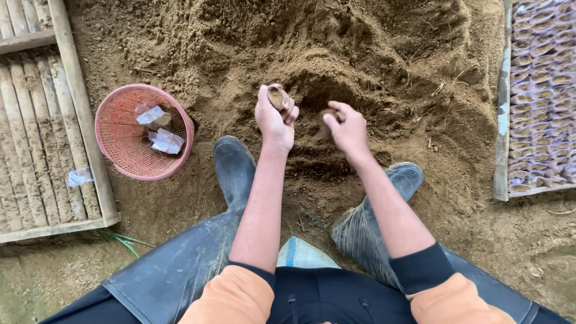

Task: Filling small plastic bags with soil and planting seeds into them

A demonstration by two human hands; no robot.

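My left hand [274,119] holds a small clear plastic seedling bag [278,97], partly filled with brown soil, its mouth up. My right hand [346,128] is beside it, fingers curled around a pinch of soil scooped from the hollow in the big soil heap [336,48] in front of me. Both hands hover just above the heap. My two dark rubber boots [234,168] rest on the soil below the hands.
A pink plastic basket [123,135] with a few empty clear bags stands at the left. A wooden slatted frame [42,120] lies further left. Rows of filled seedling bags [543,90] fill a frame at the right edge.
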